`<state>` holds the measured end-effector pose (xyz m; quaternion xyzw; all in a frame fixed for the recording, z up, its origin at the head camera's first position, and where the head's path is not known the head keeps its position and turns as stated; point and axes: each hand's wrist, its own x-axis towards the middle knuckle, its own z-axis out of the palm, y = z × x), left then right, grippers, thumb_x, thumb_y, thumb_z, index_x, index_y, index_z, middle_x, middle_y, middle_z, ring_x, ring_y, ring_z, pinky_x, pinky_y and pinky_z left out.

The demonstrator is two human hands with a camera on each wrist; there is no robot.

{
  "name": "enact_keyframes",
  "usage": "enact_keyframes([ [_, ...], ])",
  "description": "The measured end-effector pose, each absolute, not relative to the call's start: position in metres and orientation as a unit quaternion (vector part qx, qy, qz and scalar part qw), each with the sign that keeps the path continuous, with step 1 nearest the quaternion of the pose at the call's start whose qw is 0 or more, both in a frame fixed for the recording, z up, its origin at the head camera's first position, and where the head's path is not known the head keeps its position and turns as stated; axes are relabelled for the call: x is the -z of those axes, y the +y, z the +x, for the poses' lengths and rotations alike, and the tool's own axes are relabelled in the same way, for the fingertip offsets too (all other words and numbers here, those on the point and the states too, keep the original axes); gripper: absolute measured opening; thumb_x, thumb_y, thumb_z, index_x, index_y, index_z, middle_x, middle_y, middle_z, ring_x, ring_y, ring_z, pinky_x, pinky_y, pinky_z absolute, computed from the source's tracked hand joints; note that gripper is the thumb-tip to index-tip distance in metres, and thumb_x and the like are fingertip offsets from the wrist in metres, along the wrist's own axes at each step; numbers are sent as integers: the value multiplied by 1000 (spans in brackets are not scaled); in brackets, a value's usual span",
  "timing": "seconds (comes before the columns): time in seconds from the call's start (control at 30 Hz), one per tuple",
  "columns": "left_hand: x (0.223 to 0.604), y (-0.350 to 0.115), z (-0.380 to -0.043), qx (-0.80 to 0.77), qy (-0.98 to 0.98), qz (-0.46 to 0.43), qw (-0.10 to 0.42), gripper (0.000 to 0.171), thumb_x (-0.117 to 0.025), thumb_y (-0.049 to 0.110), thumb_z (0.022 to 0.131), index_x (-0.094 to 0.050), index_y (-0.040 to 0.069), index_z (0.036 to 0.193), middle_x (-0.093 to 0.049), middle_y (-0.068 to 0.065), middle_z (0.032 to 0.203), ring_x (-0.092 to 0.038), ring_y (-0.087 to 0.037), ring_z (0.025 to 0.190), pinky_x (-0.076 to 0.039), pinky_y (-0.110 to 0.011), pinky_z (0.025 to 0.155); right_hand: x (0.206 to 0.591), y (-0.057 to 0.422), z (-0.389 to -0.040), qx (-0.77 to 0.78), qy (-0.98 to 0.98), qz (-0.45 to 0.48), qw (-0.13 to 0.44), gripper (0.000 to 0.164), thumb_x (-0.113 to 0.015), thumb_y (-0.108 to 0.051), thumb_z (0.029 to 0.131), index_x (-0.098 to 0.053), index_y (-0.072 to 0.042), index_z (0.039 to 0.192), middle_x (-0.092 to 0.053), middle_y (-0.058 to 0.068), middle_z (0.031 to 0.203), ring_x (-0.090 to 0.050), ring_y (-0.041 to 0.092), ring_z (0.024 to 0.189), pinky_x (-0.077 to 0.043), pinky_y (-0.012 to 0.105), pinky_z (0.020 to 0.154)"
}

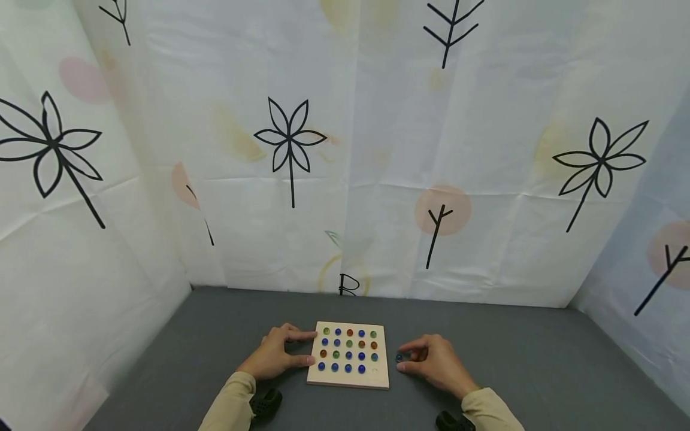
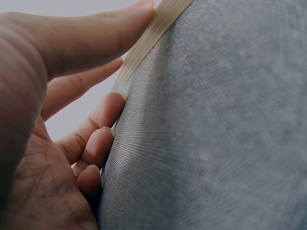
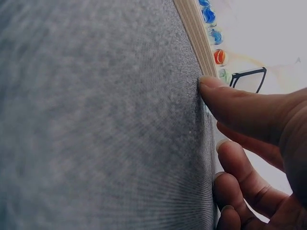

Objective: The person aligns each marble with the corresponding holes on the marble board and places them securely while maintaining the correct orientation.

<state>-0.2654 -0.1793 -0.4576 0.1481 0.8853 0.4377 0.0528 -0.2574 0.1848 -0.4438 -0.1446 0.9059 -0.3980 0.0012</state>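
A square wooden board [image 1: 347,383] lies on the grey table, with rows of blue, green and orange-red glass marbles [image 1: 349,343] in its hollows. One hollow at the front right corner holds no marble. My left hand [image 1: 276,353] rests at the board's left side, thumb and index finger spread and touching its edge; the other fingers bend toward the table in the left wrist view. To the right of the board, apart from it, my right hand [image 1: 439,364] pinches a dark blue marble [image 1: 399,358] between thumb and index finger at the tabletop. The thumb mostly hides that marble in the right wrist view.
Grey cloth-like surface [image 1: 512,353] covers the table around the board. White patterned curtains [image 1: 377,149] stand behind the table and along both sides. Dark straps [image 1: 266,404] sit at the wrists, near the beige sleeves [image 1: 232,402].
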Motion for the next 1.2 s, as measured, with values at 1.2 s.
enact_keyframes([
  [1.2,460,-180,-268,-429,888,154,51,54,-84,38,84,-71,21,133,-56,-4,120,-45,-39,124,-26,-73,100,431,179,-245,401,899,-174,-5,19,-88,-22,79,-83,-14,96,-61,-4,78,-54,11,67,-46,27,56],
])
